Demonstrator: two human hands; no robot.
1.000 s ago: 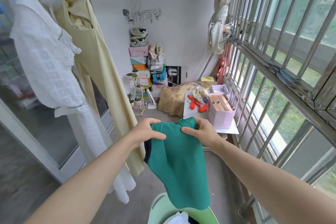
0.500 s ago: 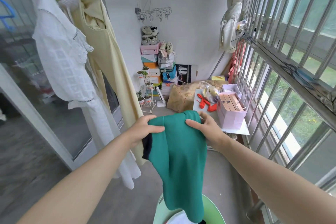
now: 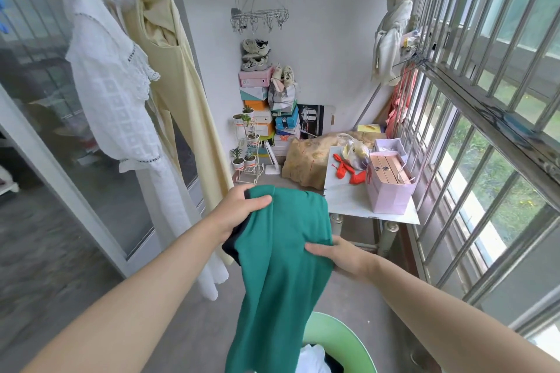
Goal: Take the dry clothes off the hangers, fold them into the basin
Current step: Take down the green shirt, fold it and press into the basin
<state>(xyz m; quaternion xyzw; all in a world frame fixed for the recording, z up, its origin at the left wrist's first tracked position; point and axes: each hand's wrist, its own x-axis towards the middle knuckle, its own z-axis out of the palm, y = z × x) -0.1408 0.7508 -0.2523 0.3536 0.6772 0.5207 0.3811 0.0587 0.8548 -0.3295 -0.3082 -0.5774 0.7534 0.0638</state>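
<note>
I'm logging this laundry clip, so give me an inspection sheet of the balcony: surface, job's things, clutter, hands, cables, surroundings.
Surface: grey floor.
Job's things: green garment held above the basin, which holds white and dark cloth; white dress and yellow dress hang at left.
Clutter: shoeboxes, potted plants, pink bag on a small table.
Hands: left hand grips the garment's top; right hand pinches its right edge lower down.
Cables: none seen; thin wires hang a peg rack.
Surroundings: barred window at right, glass door at left.
</note>
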